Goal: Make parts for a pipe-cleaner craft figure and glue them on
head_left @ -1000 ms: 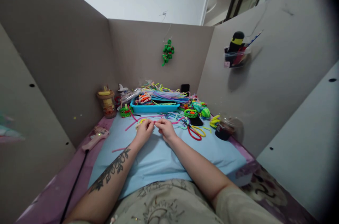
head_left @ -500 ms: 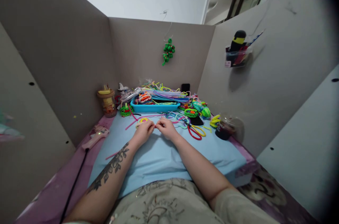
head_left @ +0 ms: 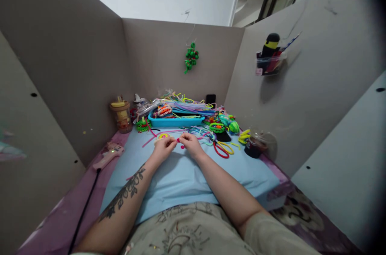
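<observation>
Head view: left hand point(head_left: 163, 149) and right hand point(head_left: 191, 146) close together, fingers of both pinching a small pink piece point(head_left: 178, 140) over the blue-covered bench point(head_left: 193, 184); scissors point(head_left: 215, 144) lie at right.

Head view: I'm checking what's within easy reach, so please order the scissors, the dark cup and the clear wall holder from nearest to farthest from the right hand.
From the right hand:
1. Scissors: just to its right.
2. Dark cup: farther right, past the scissors.
3. Clear wall holder: high up on the right.
</observation>
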Action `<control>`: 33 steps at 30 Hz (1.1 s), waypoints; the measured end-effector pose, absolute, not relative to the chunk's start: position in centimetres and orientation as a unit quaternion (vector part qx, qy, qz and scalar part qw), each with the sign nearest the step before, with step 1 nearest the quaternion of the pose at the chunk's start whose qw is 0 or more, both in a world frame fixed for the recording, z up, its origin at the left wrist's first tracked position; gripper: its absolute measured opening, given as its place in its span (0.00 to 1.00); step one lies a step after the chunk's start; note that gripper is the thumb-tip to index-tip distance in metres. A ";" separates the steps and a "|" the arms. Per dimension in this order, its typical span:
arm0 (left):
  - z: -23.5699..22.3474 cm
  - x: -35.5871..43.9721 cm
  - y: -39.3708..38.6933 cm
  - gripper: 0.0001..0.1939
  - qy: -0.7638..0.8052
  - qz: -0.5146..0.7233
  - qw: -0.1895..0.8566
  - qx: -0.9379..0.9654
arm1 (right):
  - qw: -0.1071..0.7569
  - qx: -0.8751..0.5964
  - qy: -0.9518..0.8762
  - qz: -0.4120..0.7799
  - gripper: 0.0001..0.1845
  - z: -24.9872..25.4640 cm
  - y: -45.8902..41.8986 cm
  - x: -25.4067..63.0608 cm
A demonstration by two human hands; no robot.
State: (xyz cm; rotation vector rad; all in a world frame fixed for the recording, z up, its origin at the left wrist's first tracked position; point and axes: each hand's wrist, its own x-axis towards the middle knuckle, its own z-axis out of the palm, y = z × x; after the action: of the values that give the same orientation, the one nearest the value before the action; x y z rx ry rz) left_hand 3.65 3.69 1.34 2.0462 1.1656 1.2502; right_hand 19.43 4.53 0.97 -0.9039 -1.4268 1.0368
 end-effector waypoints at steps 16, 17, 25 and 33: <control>1.6 3.4 3.0 0.09 0.390 0.481 0.094 0.780 | 0.534 -0.328 -0.470 0.622 0.13 1.4 3.9 18.4; 1.5 3.4 3.0 0.10 0.391 0.482 0.092 0.779 | 0.531 -0.326 -0.471 0.624 0.13 1.3 3.9 18.4; 1.7 3.5 3.3 0.10 0.407 0.491 0.187 0.747 | 0.546 -0.337 -0.513 0.570 0.14 0.9 4.1 18.4; 1.9 3.6 3.2 0.10 0.396 0.507 0.190 0.741 | 0.571 -0.328 -0.554 0.509 0.14 0.6 4.1 18.4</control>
State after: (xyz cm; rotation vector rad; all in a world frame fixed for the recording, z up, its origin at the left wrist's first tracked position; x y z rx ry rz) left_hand 3.56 3.22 1.88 2.0833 1.1135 1.4264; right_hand 18.37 4.13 0.61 -0.7700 -1.3005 1.1954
